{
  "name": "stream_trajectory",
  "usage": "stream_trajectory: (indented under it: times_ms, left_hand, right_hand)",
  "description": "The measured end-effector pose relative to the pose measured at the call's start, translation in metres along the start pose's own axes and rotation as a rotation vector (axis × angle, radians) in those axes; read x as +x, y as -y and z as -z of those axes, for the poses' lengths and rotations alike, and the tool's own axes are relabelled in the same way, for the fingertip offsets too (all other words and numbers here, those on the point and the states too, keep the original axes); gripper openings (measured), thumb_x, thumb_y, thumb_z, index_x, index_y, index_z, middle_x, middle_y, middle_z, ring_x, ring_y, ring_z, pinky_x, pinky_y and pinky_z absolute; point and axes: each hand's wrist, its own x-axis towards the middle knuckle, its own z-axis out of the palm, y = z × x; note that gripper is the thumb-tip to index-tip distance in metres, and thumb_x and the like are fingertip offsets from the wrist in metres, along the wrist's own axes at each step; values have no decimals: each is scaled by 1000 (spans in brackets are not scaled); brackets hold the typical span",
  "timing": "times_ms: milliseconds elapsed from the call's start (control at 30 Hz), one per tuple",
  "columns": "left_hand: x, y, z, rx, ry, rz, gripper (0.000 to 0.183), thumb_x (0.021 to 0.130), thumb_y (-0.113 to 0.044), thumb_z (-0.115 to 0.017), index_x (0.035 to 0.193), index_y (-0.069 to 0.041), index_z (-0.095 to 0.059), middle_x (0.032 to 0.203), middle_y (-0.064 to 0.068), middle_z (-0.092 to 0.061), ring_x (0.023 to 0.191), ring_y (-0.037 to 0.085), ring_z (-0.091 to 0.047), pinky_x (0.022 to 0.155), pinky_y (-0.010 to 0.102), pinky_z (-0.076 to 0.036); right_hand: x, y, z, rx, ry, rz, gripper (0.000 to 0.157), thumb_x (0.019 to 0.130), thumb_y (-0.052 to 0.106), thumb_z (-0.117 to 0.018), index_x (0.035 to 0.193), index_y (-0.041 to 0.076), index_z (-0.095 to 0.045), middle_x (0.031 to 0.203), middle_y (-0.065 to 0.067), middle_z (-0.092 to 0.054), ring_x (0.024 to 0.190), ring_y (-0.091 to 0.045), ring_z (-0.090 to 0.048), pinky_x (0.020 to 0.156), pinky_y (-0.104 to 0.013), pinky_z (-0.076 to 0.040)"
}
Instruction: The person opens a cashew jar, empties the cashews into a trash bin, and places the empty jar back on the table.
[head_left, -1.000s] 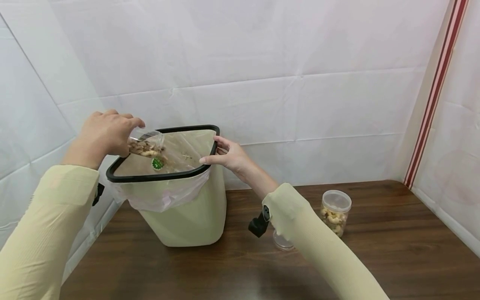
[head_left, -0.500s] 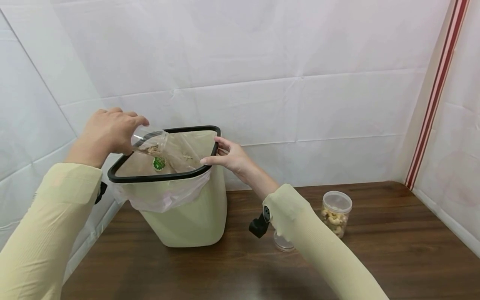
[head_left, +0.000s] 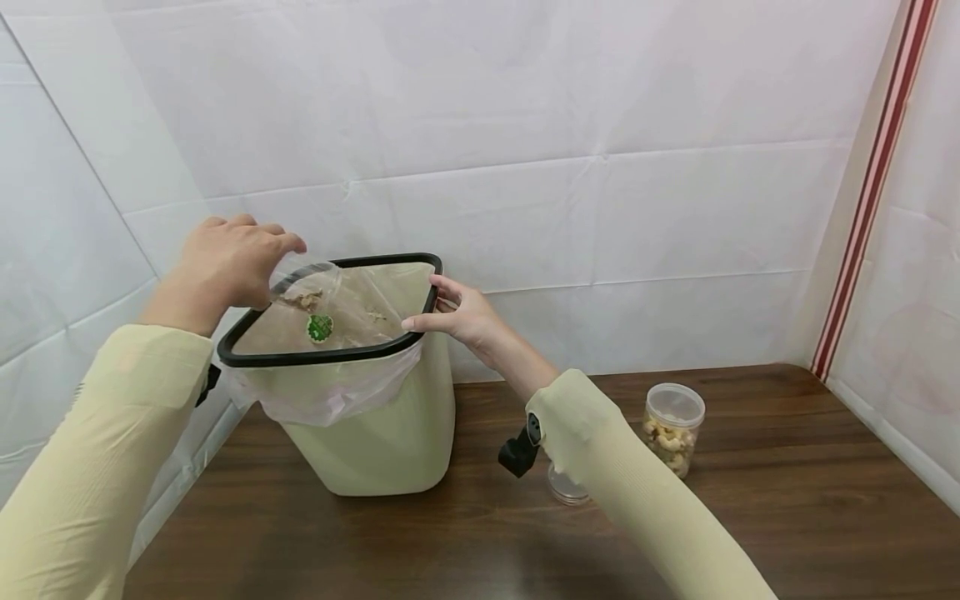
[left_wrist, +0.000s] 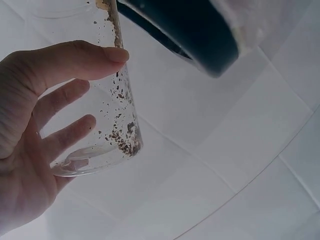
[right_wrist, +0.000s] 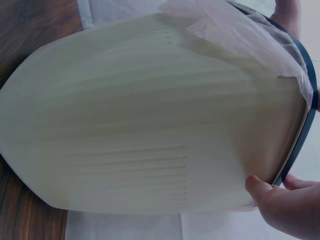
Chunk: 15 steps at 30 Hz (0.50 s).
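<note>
In the head view my left hand point(head_left: 225, 271) grips a clear plastic jar point(head_left: 306, 275), tilted with its mouth over the trash can point(head_left: 375, 454). Brown bits lie near the jar's mouth. The left wrist view shows thumb and fingers around the jar wall point(left_wrist: 112, 125), with dark crumbs point(left_wrist: 127, 142) stuck by its base. My right hand point(head_left: 467, 315) holds the can's black rim point(head_left: 300, 359) at its right side, thumb outside, as the right wrist view also shows. A pale liner bag point(head_left: 341, 400) folds over the rim. Inside the can a green-and-white round piece point(head_left: 319, 327) shows.
A clear jar of cashews point(head_left: 670, 437) stands uncovered on the brown wooden table point(head_left: 780, 500), right of my right forearm. A clear round lid point(head_left: 567, 485) lies partly behind that sleeve. White sheeting point(head_left: 480, 108) hangs behind and beside the table.
Most of the brown pieces have left the jar, leaving a few near its mouth. My left hand has shifted slightly right with the jar; the right hand stays on the rim.
</note>
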Motion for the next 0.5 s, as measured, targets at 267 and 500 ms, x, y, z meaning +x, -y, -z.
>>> stream_trajectory:
  times_ms: [267,500]
  left_hand:
    - [3,-3,-1,13,-4,-9,63,60,0,-70,121,-11,-56,118,13,-57,106,40,-47,82,57,-36]
    - [3,-5,-1,33,-13,-19,62,60,1,-69,120,-12,-57,117,13,-57,104,39,-49,80,56,-37]
  right_hand:
    - [1,0,0,0,0,1,78,76,8,-71,142,16,-31,147,-10,-25,133,-20,-27,106,-33,-25]
    - [2,0,1,4,-3,4,78,76,8,-71,142,16,-30,147,-10,-25,134,-21,-27,106,-33,-25]
